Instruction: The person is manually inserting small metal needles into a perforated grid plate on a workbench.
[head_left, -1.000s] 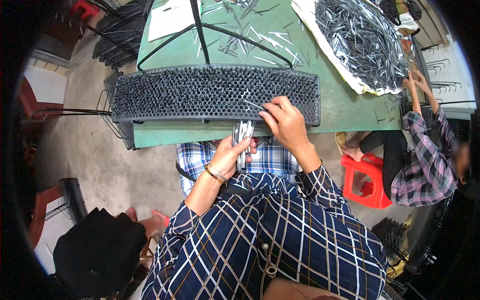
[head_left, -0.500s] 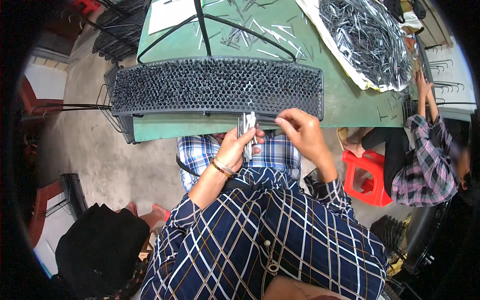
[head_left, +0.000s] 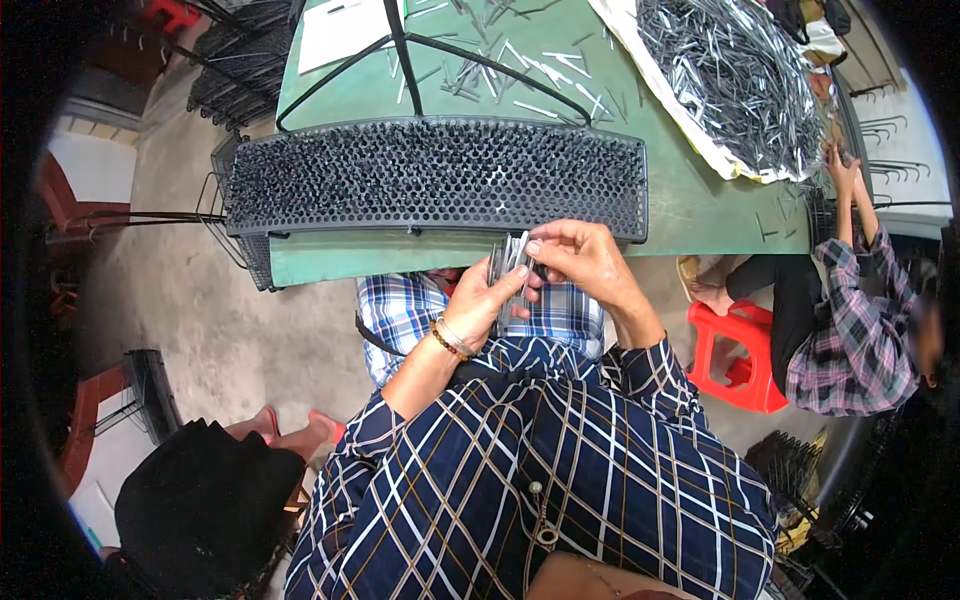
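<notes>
My left hand (head_left: 475, 308) is closed around a small bundle of thin grey and silver sticks (head_left: 512, 255), held upright just below the table edge. My right hand (head_left: 585, 262) has its thumb and fingers pinched at the upper end of that bundle; the stick between its fingertips is partly hidden. Just beyond both hands lies a curved black perforated rack (head_left: 500, 221), full of small round holes. Dark ends crowd its far rows, while holes in the nearer rows show more plainly.
Loose sticks (head_left: 545, 70) lie scattered on the green table (head_left: 690, 225). A white sack (head_left: 710, 150) at the far right holds a heap of them. A black wire frame (head_left: 402, 60) rises behind the rack. One person (head_left: 850, 330) sits at right by a red stool (head_left: 735, 355), another at lower left.
My right hand has moved left from beside the bundle to pinch at its top. My left hand has shifted slightly right with the sticks, which are now tilted a little.
</notes>
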